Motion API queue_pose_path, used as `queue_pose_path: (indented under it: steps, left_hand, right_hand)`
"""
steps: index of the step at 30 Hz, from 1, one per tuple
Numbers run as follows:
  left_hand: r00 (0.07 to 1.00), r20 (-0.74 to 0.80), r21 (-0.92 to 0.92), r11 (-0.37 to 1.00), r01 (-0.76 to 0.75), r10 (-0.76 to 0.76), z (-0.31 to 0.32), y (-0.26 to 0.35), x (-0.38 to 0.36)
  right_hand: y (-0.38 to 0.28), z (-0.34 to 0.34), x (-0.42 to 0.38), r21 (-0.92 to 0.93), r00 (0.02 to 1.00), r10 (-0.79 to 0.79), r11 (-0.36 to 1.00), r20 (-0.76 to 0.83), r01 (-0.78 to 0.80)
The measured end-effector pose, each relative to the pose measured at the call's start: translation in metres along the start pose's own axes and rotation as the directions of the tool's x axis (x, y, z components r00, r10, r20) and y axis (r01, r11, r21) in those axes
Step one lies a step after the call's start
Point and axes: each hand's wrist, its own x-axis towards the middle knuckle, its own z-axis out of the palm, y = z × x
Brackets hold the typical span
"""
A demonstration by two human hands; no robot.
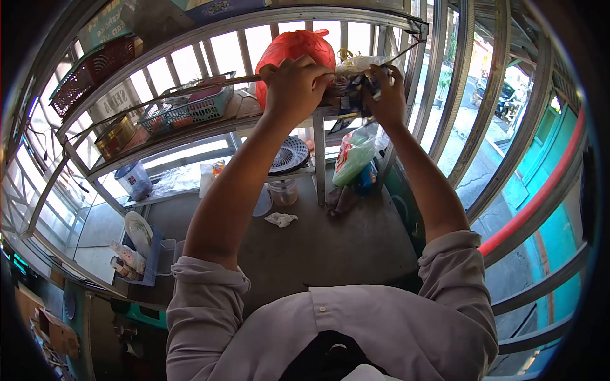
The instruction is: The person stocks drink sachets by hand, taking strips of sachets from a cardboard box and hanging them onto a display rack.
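Note:
My left hand (294, 92) is raised at the upper shelf, in front of a red plastic bag (298, 47). Its thumb and fingers are pinched together; whatever is between them is too small to make out. To its right, my right hand (389, 98) has its fingers curled round dark, shiny packets (353, 95) that hang at the shelf's end. A pale clear bag (362, 62) with yellowish ties lies behind them. Under my right hand hangs a green and white plastic bag (353, 155).
Left along the shelf (171, 147) stand a light blue basket (187, 108) and a gold tin (114, 136). A crumpled tissue (281, 219) lies on the dark counter (318, 254). Plates stand in a rack (151, 260) at left. Metal bars (492, 114) run along the right.

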Motion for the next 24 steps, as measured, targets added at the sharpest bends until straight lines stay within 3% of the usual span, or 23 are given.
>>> queue_pose_path:
  steps: [3, 6, 8, 10, 13, 15, 18, 19, 20, 22, 24]
  left_hand:
    - [1.0, -0.021, -0.023, 1.0, 0.011, -0.011, 0.004, -0.002, -0.001]
    - [0.998, 0.035, -0.013, 0.998, 0.056, -0.056, 0.004, -0.003, -0.002]
    - [0.998, 0.039, -0.01, 0.999, 0.047, -0.047, 0.009, -0.005, -0.005]
    - [0.998, 0.048, -0.006, 0.999, 0.036, -0.035, 0.013, -0.007, -0.008]
    - [0.998, 0.024, -0.078, 0.995, 0.064, -0.062, 0.014, -0.007, -0.006]
    - [1.0, 0.017, 0.034, 0.999, 0.023, -0.023, 0.014, -0.005, -0.006]
    - [0.999, 0.016, 0.035, 0.999, 0.037, -0.037, 0.011, -0.004, -0.004]
    - [1.0, -0.017, 0.029, 1.0, 0.012, -0.011, 0.012, -0.005, -0.005]
    - [1.0, -0.016, 0.043, 0.999, 0.022, -0.022, 0.013, -0.006, -0.008]
    - [0.999, -0.046, 0.096, 0.995, -0.011, 0.015, 0.013, -0.004, -0.012]
    - [0.999, -0.027, 0.093, 0.995, 0.02, -0.018, 0.013, -0.003, -0.015]
  right_hand:
    - [0.002, -0.001, 0.007, 0.054, 0.99, 0.141, 0.989, -0.009, -0.14]
    - [-0.013, -0.01, 0.006, -0.017, 0.993, 0.102, 0.995, -0.059, -0.103]
    - [-0.03, -0.011, 0.006, 0.092, 0.991, 0.084, 0.993, -0.106, -0.074]
    - [-0.049, -0.014, 0.003, 0.372, 0.993, 0.117, 0.922, -0.008, -0.105]
    - [-0.065, -0.012, -0.001, 0.466, 0.987, 0.163, 0.872, 0.015, -0.151]
    - [-0.065, -0.009, -0.004, 0.545, 0.973, 0.213, 0.807, 0.093, -0.229]
    - [-0.054, -0.006, -0.003, 0.559, 0.975, 0.142, 0.801, 0.17, -0.215]
    - [-0.047, -0.001, -0.001, 0.535, 0.991, 0.043, 0.839, 0.126, -0.104]
    - [-0.041, 0.003, -0.002, 0.547, 0.991, 0.035, 0.831, 0.131, -0.102]
    - [-0.031, 0.0, -0.001, 0.413, 0.991, 0.055, 0.905, 0.125, -0.102]
    - [0.001, 0.009, 0.0, 0.264, 0.998, -0.017, 0.965, 0.059, 0.001]
